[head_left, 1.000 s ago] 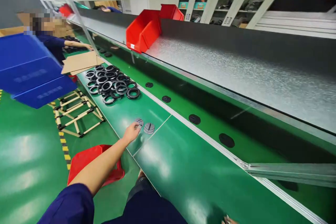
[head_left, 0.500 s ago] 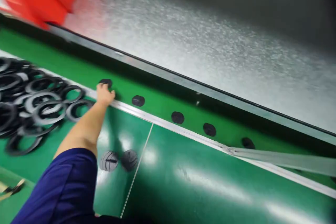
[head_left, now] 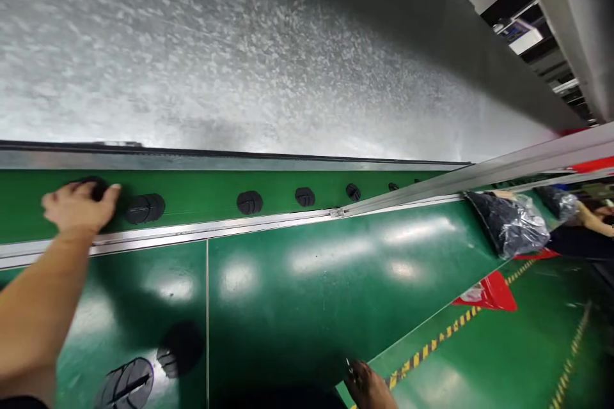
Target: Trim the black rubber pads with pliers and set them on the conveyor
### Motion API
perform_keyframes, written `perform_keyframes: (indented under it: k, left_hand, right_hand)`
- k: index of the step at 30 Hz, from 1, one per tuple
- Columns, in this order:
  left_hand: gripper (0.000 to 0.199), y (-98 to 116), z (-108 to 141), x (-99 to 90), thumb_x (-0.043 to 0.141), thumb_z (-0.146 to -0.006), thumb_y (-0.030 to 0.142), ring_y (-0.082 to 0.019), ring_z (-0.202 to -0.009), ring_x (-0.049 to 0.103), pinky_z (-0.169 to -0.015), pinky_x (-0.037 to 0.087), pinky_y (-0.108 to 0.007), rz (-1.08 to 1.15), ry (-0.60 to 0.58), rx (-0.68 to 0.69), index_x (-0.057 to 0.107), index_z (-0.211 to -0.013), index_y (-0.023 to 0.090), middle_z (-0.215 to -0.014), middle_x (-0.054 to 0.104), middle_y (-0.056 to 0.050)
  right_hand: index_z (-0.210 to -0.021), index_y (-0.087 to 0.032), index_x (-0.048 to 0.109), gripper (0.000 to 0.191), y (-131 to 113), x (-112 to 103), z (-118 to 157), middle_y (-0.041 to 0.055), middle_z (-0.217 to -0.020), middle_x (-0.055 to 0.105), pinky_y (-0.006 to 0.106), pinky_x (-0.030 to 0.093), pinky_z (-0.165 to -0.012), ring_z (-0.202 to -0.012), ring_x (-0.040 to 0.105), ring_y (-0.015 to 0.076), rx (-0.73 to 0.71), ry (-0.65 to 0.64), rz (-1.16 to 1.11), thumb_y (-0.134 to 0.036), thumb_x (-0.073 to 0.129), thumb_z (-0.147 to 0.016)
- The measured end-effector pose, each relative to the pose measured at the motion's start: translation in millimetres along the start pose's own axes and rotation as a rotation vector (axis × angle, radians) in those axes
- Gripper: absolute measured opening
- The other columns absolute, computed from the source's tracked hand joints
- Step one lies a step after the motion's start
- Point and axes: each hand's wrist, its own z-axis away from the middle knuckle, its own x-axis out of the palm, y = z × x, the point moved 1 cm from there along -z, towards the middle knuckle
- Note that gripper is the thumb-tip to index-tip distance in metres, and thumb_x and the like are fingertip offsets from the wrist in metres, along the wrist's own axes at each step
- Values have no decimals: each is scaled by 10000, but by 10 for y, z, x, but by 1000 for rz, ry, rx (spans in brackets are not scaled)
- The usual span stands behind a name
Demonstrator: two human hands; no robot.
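My left hand (head_left: 79,206) lies palm-down on the green strip behind the rail, its fingers over a black round disc (head_left: 97,188). A row of several ribbed black discs (head_left: 249,202) runs along that strip to the right. My right hand (head_left: 369,386) shows at the bottom edge, its fingertips pinching a small shiny metal part (head_left: 350,367). Two grey slotted discs (head_left: 125,385) lie on the green belt (head_left: 336,281) near the bottom left, one of them in shadow. The pile of black rings is out of view.
A galvanised metal panel (head_left: 240,57) fills the top, above an aluminium rail (head_left: 192,230). Black goods in clear plastic (head_left: 508,223) lie at the belt's far end. A co-worker's arm (head_left: 592,220), a red bin (head_left: 489,294) and yellow-black floor tape (head_left: 432,348) show right.
The view has swung and tilted strongly. My left hand has moved along the strip to a further spot in the disc row. My right hand has come into view at the bottom.
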Motion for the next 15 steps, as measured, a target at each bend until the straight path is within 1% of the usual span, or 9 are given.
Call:
perform_keyframes:
  k: [1,3,5,6,7,9,11,13,15]
  left_hand:
    - [695,216,192,30,332,-782,746,-394,-1288,301,-1007,335,-564,6,23,44,553,-1187,227,-1397,432,-10]
    - [666,630,589,96,378,-782,732,-382,-1258,330,-1000,333,-563,37,26,125,587,-1190,249,-1389,448,-38]
    - [687,973,944,165,463,-750,725,-394,-1234,333,-989,324,-577,68,15,223,590,-1218,240,-1404,425,-87]
    - [689,1106,1087,198,492,-746,710,-398,-1224,332,-989,318,-574,75,16,258,593,-1227,228,-1413,407,-109]
    - [683,1209,1203,231,498,-757,694,-404,-1223,325,-988,315,-568,79,15,265,596,-1234,214,-1420,387,-131]
    - [673,1346,1357,290,499,-776,670,-407,-1213,332,-981,317,-561,63,0,287,588,-1257,207,-1425,354,-158]
    - [664,1421,1423,336,518,-780,647,-404,-1195,356,-974,327,-551,28,-42,340,570,-1286,219,-1405,352,-174]
    - [603,1461,1429,365,528,-806,586,-386,-1179,386,-983,340,-515,1,-92,372,579,-1279,217,-1352,382,-185]
    - [495,1484,1399,375,495,-858,489,-352,-1166,420,-1001,352,-456,11,-121,345,613,-1237,194,-1291,412,-188]
  right_hand:
    - [-828,-249,673,236,-143,-88,-108,62,-855,690,316,508,-776,-848,665,252,-28,1,11,-370,471,-816]
    - [-888,-224,666,246,-497,-295,-438,74,-912,674,316,491,-837,-900,642,239,-168,31,16,-345,456,-848]
    - [-950,-199,657,242,-918,-534,-898,82,-979,652,312,470,-895,-958,612,221,-335,92,57,-297,451,-866]
    - [-993,-187,647,247,-1139,-662,-1160,84,-1029,636,298,461,-913,-980,599,205,-391,130,94,-268,446,-876]
    - [-1033,-175,636,250,-1358,-791,-1430,87,-1083,616,282,450,-925,-1007,582,192,-428,167,162,-239,449,-881]
    - [-1139,-179,600,286,-1760,-1038,-1959,89,-1215,557,280,431,-935,-1070,543,188,-432,232,380,-211,447,-899]
    - [-1236,-166,548,345,-2070,-1249,-2415,117,-1320,480,342,399,-966,-1098,517,223,-434,264,415,-197,447,-908]
    - [-1257,-159,540,371,-2265,-1393,-2758,135,-1341,459,387,382,-963,-1106,509,255,-446,266,441,-179,484,-890]
    - [-1198,-146,588,335,-2361,-1469,-2978,148,-1273,519,404,368,-957,-1088,519,269,-480,251,473,-145,503,-874]
